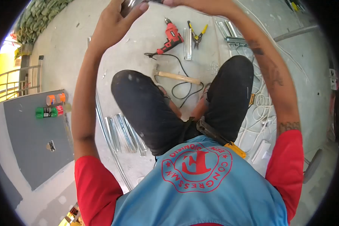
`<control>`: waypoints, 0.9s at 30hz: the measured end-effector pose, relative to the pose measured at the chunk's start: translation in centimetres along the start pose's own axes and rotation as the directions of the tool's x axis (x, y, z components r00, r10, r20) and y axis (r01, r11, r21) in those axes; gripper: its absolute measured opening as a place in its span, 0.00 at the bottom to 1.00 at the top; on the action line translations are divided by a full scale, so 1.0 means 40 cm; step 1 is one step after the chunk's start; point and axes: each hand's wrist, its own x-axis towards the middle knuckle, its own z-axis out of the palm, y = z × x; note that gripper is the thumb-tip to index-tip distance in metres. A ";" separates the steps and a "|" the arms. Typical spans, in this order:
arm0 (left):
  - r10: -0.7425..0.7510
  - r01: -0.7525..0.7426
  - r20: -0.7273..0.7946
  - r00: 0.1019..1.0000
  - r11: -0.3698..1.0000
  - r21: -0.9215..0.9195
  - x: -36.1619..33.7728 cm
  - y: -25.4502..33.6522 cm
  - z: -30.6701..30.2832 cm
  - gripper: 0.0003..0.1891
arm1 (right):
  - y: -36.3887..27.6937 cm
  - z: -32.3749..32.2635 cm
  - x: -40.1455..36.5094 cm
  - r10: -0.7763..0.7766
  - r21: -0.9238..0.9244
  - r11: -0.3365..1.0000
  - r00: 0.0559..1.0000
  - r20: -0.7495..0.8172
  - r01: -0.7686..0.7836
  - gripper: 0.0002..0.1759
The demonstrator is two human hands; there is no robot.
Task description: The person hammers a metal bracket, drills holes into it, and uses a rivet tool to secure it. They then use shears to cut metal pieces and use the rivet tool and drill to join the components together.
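At the top edge of the head view my left hand is closed around a shiny metal piece, which is partly cut off by the frame. My right hand reaches in from the other side at the same edge, its fingers near the metal; most of it is cropped. Below them on the floor lie a red drill with a black cord, a short metal strip and yellow-handled snips. A hammer with a wooden handle rests between my bent knees.
Metal channels lie beside my left leg, and more profiles at the upper right. White cable is coiled by my right leg. Two bottles lie on a grey board at left.
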 end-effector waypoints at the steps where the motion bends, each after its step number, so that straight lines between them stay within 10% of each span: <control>1: -0.118 0.125 0.188 0.975 0.992 -0.029 -0.008 -0.064 0.009 0.38 | 0.079 0.071 -0.014 0.008 -0.076 0.997 0.997 -0.080 -0.014 0.36; 4: -0.203 0.188 0.282 0.938 0.979 0.081 -0.129 -0.273 0.104 0.31 | 0.096 0.218 -0.137 0.347 -0.046 0.934 0.931 -0.117 -0.354 0.33; 6: -0.285 0.261 0.295 0.912 0.958 0.121 -0.288 -0.490 0.206 0.30 | 0.020 0.259 -0.283 0.302 -0.021 0.952 0.948 -0.097 -0.305 0.32; 9: -0.614 0.576 0.499 0.612 0.778 0.250 -0.553 -0.773 0.349 0.31 | -0.153 0.242 -0.456 0.747 0.116 0.628 0.637 0.190 -0.770 0.15; 10: -0.696 0.707 0.576 0.429 0.655 0.265 -0.612 -0.813 0.382 0.31 | -0.200 0.271 -0.530 0.830 0.169 0.540 0.555 0.056 -0.824 0.13; 14: -0.692 0.784 0.534 0.486 0.615 0.084 -0.771 -0.885 0.492 0.30 | -0.388 0.311 -0.794 0.940 -0.445 0.243 0.323 -0.112 -0.862 0.24; 16: -0.691 0.803 0.525 0.497 0.595 0.024 -0.755 -0.907 0.500 0.29 | -0.432 0.341 -0.893 0.998 -0.168 -0.016 -0.006 -0.057 -0.986 0.25; 20: -0.740 0.828 0.465 0.486 0.560 0.025 -0.790 -0.933 0.521 0.27 | -0.414 0.317 -0.951 0.997 -0.188 0.069 0.064 0.035 -0.980 0.21; 23: -0.768 0.850 0.393 0.506 0.520 -0.080 -0.805 -0.906 0.557 0.31 | -0.409 0.228 -0.838 0.921 -0.093 -0.184 -0.205 0.333 -0.979 0.15; 27: -0.935 0.954 -0.263 0.237 0.174 0.243 -0.748 -0.739 0.582 0.49 | -0.375 0.132 -0.662 0.925 0.355 -0.265 -0.133 0.355 -0.897 0.18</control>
